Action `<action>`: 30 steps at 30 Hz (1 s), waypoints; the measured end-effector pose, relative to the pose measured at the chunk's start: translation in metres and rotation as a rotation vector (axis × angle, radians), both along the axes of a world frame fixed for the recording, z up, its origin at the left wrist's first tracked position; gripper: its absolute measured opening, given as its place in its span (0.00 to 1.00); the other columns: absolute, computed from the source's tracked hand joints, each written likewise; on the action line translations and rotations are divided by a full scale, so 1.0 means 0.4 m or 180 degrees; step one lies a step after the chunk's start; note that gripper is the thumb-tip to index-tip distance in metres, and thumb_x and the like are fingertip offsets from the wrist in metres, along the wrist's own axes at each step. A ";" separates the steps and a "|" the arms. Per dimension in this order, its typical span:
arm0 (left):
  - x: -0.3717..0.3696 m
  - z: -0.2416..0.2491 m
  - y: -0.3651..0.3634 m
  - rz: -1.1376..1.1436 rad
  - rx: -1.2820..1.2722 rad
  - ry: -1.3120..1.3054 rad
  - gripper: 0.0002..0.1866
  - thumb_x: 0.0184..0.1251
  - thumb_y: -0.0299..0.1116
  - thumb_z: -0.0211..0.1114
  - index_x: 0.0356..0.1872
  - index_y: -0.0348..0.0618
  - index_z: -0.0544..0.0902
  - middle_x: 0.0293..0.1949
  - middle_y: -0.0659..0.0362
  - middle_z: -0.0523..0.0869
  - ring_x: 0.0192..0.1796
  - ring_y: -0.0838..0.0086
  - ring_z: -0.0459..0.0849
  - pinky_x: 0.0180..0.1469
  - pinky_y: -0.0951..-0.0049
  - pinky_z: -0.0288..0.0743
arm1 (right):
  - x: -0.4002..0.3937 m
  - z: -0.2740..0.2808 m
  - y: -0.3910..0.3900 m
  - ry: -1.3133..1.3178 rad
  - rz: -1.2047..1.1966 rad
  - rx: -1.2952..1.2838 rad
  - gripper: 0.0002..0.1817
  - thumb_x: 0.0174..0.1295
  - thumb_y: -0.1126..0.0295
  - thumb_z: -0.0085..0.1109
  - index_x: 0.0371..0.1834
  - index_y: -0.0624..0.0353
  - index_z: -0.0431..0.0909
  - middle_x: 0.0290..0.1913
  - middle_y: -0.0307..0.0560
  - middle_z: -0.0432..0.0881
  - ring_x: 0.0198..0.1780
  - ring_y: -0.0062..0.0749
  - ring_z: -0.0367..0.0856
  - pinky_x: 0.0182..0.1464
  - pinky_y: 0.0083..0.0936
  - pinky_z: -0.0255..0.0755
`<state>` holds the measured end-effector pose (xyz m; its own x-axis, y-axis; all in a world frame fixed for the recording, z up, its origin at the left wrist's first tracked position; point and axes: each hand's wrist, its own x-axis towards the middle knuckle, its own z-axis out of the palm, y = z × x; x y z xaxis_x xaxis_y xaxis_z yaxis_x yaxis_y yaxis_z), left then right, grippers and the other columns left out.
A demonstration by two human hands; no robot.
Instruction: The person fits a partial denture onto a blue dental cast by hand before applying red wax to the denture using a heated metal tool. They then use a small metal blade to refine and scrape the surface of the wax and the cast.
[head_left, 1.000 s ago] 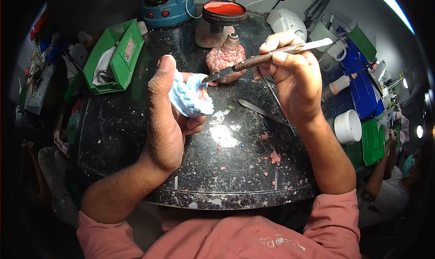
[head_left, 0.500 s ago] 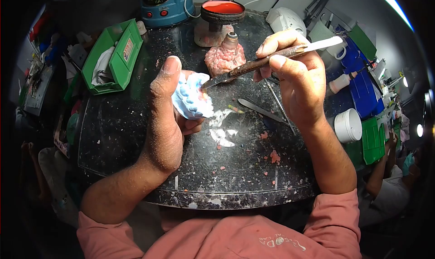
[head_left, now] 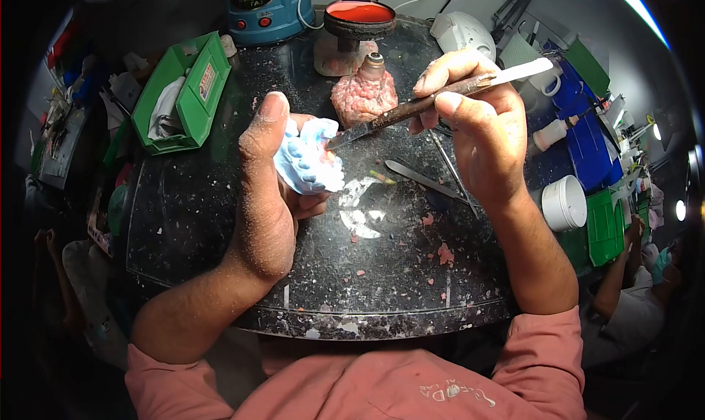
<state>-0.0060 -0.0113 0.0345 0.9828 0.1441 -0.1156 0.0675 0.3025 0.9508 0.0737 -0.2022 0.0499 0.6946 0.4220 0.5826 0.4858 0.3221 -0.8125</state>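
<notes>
My left hand (head_left: 268,192) holds a pale blue dental cast (head_left: 308,163) above the dark speckled worktop (head_left: 220,222), thumb up along its left side. A patch of pink wax shows on the cast's upper right. My right hand (head_left: 474,130) grips a long wax knife (head_left: 433,98) with a dark, crusted handle and a pale far end. Its metal tip touches the pink patch on the cast.
A wax-crusted spirit lamp (head_left: 365,91) stands just behind the cast, a red bowl (head_left: 361,17) beyond it. Loose metal tools (head_left: 426,179) and pink wax crumbs lie right of centre. Green bin (head_left: 183,93) at left, white tub (head_left: 563,203) at right, another person (head_left: 631,288) lower right.
The cast and knife tip have shifted slightly up and left; my right hand tilted the knife a little. Both grips are unchanged.
</notes>
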 end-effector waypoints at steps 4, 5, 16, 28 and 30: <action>0.000 0.002 -0.006 0.0054 -0.0027 0.0006 0.40 0.64 0.73 0.40 0.44 0.40 0.75 0.26 0.64 0.74 0.22 0.83 0.66 0.22 0.82 0.55 | -0.002 0.001 0.005 -0.0038 0.0083 0.0028 0.07 0.62 0.74 0.57 0.41 0.65 0.77 0.38 0.44 0.82 0.37 0.22 0.79 0.42 0.21 0.74; 0.001 0.004 -0.007 0.0116 -0.0030 0.0055 0.40 0.64 0.73 0.39 0.44 0.40 0.75 0.26 0.64 0.74 0.21 0.83 0.66 0.22 0.82 0.55 | -0.002 0.000 0.005 -0.0039 0.0083 0.0028 0.07 0.62 0.74 0.57 0.41 0.65 0.77 0.38 0.44 0.82 0.37 0.22 0.79 0.42 0.21 0.74; 0.001 -0.013 0.028 -0.0595 -0.0564 -0.0113 0.42 0.64 0.74 0.30 0.43 0.40 0.73 0.23 0.62 0.69 0.20 0.81 0.60 0.23 0.79 0.52 | 0.012 0.088 -0.089 0.1101 -0.0953 -0.1098 0.18 0.71 0.57 0.51 0.28 0.59 0.74 0.19 0.32 0.68 0.22 0.14 0.67 0.24 0.19 0.65; -0.062 0.017 -0.040 -0.0883 -0.1076 -0.0094 0.46 0.54 0.72 0.34 0.50 0.31 0.68 0.24 0.60 0.69 0.25 0.79 0.65 0.31 0.79 0.56 | -0.081 -0.025 -0.081 -0.0635 -0.1758 -0.2689 0.08 0.60 0.70 0.65 0.34 0.62 0.77 0.26 0.43 0.79 0.28 0.26 0.81 0.28 0.24 0.69; -0.066 0.005 0.014 -0.1788 -0.0994 0.0166 0.52 0.48 0.74 0.51 0.59 0.33 0.62 0.43 0.53 0.76 0.45 0.73 0.73 0.49 0.73 0.66 | -0.116 -0.016 -0.071 0.0167 -0.0887 -0.1440 0.06 0.60 0.76 0.63 0.37 0.65 0.76 0.30 0.39 0.79 0.26 0.14 0.70 0.27 0.14 0.63</action>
